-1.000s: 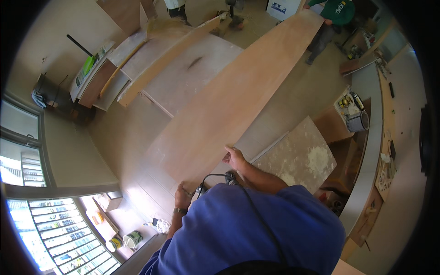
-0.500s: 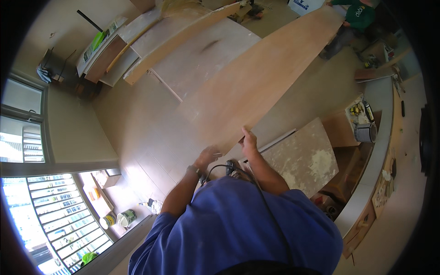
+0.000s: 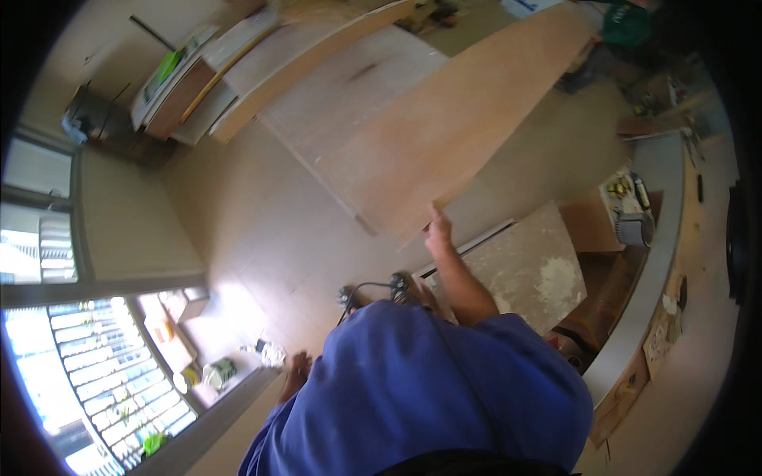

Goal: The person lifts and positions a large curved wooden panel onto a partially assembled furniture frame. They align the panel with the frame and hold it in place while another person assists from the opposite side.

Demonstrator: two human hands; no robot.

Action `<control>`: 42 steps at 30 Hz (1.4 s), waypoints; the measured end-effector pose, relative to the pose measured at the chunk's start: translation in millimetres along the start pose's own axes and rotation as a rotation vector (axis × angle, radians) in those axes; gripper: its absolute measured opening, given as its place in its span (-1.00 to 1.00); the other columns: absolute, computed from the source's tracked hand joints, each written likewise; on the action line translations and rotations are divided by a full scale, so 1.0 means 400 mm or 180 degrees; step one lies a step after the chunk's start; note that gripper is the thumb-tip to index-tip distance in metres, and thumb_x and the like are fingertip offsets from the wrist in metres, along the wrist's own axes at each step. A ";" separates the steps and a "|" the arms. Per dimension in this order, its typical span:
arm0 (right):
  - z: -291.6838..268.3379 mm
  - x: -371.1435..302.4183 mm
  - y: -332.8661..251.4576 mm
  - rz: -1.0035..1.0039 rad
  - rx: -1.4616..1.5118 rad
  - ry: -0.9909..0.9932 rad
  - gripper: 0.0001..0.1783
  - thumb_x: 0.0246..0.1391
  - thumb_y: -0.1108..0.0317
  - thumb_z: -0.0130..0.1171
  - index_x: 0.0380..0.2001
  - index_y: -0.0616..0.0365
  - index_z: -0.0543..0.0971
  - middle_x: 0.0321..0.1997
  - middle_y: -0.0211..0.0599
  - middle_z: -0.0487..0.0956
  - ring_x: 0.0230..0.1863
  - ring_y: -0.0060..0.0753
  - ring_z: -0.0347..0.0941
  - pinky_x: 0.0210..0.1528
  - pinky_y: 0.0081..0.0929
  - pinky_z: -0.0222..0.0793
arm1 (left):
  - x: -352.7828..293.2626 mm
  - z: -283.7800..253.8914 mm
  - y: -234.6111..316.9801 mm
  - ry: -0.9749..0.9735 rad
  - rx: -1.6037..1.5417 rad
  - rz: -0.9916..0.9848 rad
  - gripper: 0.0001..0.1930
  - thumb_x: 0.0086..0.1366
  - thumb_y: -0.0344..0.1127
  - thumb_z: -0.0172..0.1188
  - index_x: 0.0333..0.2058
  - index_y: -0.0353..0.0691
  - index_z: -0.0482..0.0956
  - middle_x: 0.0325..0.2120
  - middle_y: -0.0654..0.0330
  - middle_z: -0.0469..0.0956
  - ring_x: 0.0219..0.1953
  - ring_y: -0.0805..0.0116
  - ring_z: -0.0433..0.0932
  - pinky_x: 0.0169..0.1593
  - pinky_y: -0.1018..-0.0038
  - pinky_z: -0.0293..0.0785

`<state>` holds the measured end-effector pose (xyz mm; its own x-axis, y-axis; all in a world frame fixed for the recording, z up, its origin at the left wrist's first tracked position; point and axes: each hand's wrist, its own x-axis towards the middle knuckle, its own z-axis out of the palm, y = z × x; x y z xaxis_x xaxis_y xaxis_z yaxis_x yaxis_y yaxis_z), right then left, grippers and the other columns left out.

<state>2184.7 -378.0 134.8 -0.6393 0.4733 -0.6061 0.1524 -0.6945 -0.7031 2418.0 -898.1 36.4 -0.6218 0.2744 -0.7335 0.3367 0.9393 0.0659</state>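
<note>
A long, thin plywood sheet [image 3: 429, 147] slants across the room from near my feet to the far right. My right hand [image 3: 437, 228] is closed on its near right corner, thumb on top. The fingers under the sheet are hidden. My left hand [image 3: 298, 367] hangs low at my left side, away from the sheet, slightly blurred, with its fingers loosely apart and nothing seen in them. At the far end, a person in a green top [image 3: 627, 25] stands by the sheet; their hands are blurred.
A pale, dusty board [image 3: 353, 67] lies beyond the sheet, beside stacked panels [image 3: 182, 99]. To my right are a stained board [image 3: 528, 270], a grey can [image 3: 633, 228] and a curved counter edge [image 3: 663, 262]. Buckets [image 3: 218, 373] stand near the barred window [image 3: 119, 381].
My left hand has left the sheet's near end and dropped back to my left side. My right hand keeps its grip, slightly farther forward. The sheet's near end has shifted a little right.
</note>
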 end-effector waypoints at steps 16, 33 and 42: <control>0.015 -0.090 0.060 0.0038 -0.0054 -0.0245 -0.70 0.03 0.16 0.04 -0.23 0.11 0.41 -0.33 -0.39 0.45 -0.33 -0.51 0.39 -0.35 -0.51 0.34 | 0.060 0.080 -0.086 0.1158 -0.1901 -0.0014 -0.70 0.10 -0.30 0.02 -0.17 -0.23 0.37 -0.36 0.32 0.54 -0.32 0.39 0.47 -0.33 0.53 0.43; -0.006 -0.100 0.056 -0.0098 -0.0178 -0.0499 -0.78 0.02 0.18 0.05 -0.34 0.09 0.43 -0.41 -0.43 0.43 -0.38 -0.53 0.38 -0.38 -0.53 0.31 | 0.217 0.012 -0.144 0.1059 -0.1440 0.0307 -0.75 0.21 -0.32 -0.16 -0.16 -0.19 0.37 -0.35 0.16 0.50 -0.40 0.36 0.46 -0.41 0.40 0.42; -0.013 -0.120 -0.001 0.0113 0.0106 -0.0795 -0.66 0.06 0.21 -0.04 -0.15 0.21 0.36 -0.26 -0.29 0.45 -0.30 -0.41 0.44 -0.28 -0.46 0.42 | 0.313 -0.218 -0.019 0.0566 -0.2524 0.0340 -0.80 0.20 -0.30 -0.15 -0.23 -0.13 0.39 -0.39 0.21 0.49 -0.47 0.43 0.42 -0.50 0.49 0.32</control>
<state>2219.2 -397.8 162.2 -0.8009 0.3027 -0.5166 0.1558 -0.7278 -0.6679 2276.0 -852.8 3.1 -0.7400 0.3366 -0.5824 -0.1582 0.7544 0.6370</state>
